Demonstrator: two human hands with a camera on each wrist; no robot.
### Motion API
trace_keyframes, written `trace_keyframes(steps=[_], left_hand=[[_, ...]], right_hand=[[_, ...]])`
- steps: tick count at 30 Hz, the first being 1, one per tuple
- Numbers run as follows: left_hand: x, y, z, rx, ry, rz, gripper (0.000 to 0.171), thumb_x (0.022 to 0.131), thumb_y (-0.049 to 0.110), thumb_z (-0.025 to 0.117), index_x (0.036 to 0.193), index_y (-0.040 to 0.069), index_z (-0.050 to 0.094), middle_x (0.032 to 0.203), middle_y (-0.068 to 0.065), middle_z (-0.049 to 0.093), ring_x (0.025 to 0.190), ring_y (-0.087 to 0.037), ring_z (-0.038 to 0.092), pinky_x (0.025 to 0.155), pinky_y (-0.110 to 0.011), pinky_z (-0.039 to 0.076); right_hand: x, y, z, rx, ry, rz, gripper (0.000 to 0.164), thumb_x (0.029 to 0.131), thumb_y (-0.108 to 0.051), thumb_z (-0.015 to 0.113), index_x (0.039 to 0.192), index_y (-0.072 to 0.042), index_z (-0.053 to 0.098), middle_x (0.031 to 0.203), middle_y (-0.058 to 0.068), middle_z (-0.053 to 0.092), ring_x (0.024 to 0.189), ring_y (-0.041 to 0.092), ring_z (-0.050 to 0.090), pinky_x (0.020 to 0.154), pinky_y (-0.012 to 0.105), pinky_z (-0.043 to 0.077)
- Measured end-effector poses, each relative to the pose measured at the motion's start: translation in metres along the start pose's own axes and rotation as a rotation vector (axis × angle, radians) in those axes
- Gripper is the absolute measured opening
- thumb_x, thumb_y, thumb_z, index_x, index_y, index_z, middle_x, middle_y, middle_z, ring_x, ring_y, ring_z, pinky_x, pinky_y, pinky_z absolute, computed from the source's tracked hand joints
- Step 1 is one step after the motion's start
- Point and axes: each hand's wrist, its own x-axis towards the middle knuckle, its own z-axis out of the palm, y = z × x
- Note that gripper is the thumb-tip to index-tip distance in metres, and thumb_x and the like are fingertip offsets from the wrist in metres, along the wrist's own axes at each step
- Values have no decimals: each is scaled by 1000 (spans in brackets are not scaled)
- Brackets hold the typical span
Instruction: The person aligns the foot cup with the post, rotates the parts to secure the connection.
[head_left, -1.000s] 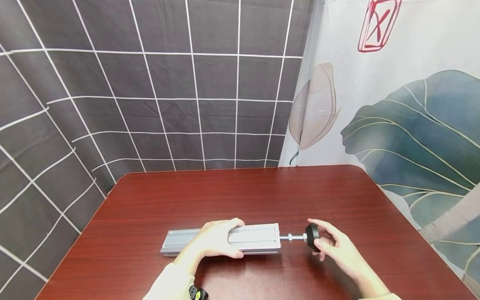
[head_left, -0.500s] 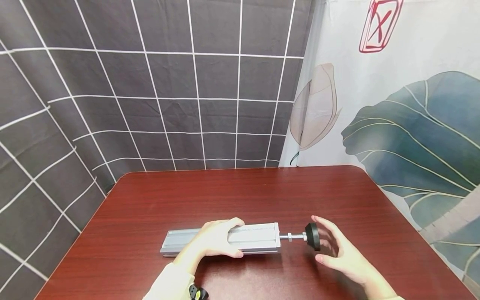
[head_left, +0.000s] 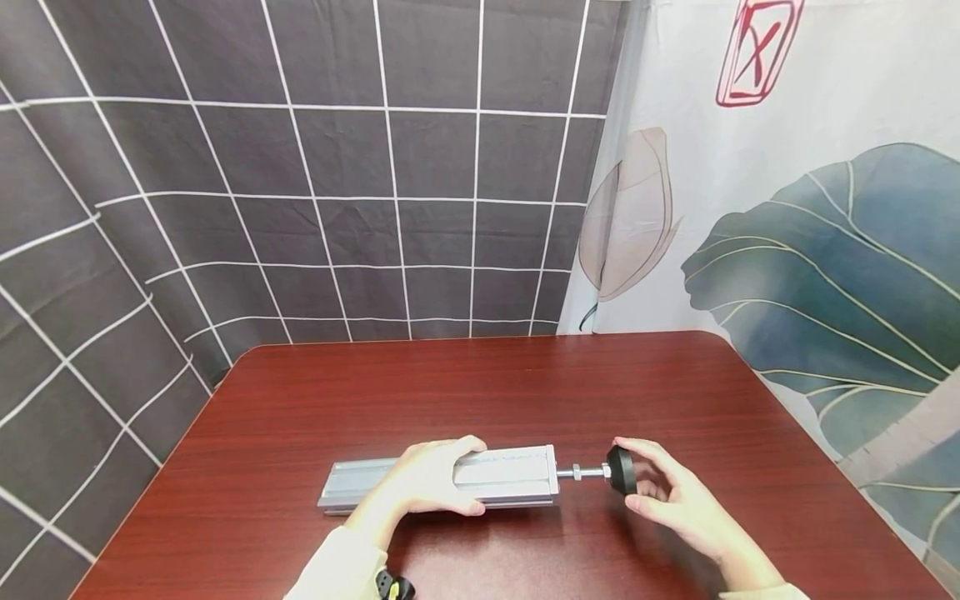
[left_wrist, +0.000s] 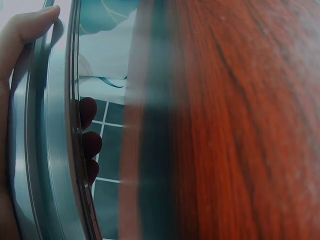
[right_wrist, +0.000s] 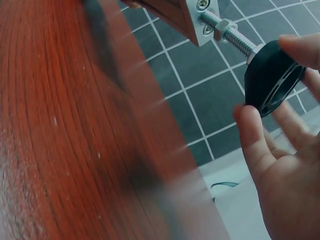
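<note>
My left hand (head_left: 431,479) grips a long silver aluminium profile (head_left: 510,477) from above, its thumb on the near side. In the left wrist view, fingertips (left_wrist: 90,142) show beyond the profile's far edge, with the table apart from them. A threaded rod (right_wrist: 239,42) with a hex nut (right_wrist: 225,29) sticks out of the profile's right end plate (right_wrist: 200,22). At the rod's outer end sits a round black levelling foot (head_left: 621,471), hollow underneath. My right hand (head_left: 686,508) pinches its rim between thumb and fingers; the palm stands away from it.
Under both hands lies a reddish-brown wooden table (head_left: 480,392) with rounded far corners. Behind it hangs a dark grey curtain (head_left: 435,225) with white grid lines. A white cloth (head_left: 697,275) with leaf prints hangs at the right. A small black device (head_left: 395,586) sits at my left wrist.
My right fingers came off the levelling foot half a second ago and spread apart; now they are back on its rim. The left hand and the profile have barely moved.
</note>
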Motion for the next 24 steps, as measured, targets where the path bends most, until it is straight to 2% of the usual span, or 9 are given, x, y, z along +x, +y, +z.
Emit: trace_keyframes(steps=[4,8,13,17,18,21,24], left_hand=[[0,0,0,-1,-2,-3,67,56,59,74,115,34,55,104,15,63,89,-5,59,77,-33,44],[1,1,0,-1,-2,-11,67,57,59,74,116,35,55,104,15,63,89,-5,59,77,-33,44],[-1,0,-4,6,-4,-24,67,57,59,74,116,34,55,104,16,63,89,-6,59,78,-35,44],[-3,1,-7,7,-11,-27,67,57,59,74,116,34,55,104,16,63,89,-5,59,79,-34,44],[-3,1,-8,7,-12,-29,67,57,59,74,116,33,55,104,16,63,90,-5,59,79,-34,44],[-3,2,-8,7,-19,-29,67,57,59,74,116,33,55,105,16,63,90,-4,59,80,-34,44],[-1,2,-7,8,-22,-19,67,57,60,73,116,33,55,106,15,63,91,-3,59,81,-35,44]], right_hand=[[3,-2,4,-42,66,62,55,82,8,62,133,-4,45,106,-4,56,76,14,60,62,24,48],[8,-4,6,-13,98,99,47,87,4,57,132,-7,47,102,-5,58,61,20,56,54,29,47],[11,-5,8,6,98,150,41,91,1,53,130,-14,50,98,-2,60,55,23,56,56,31,48],[11,-2,8,-18,76,141,41,92,1,51,130,-13,49,97,1,59,55,24,58,59,31,49],[11,-2,7,-27,71,130,42,92,1,51,132,-11,48,98,0,58,57,22,58,59,31,49],[8,1,4,-35,55,82,54,88,5,54,139,-9,40,110,-3,56,77,12,62,68,25,49],[3,5,-1,19,17,-14,73,81,15,57,144,-3,27,129,-1,48,106,8,55,79,21,47]])
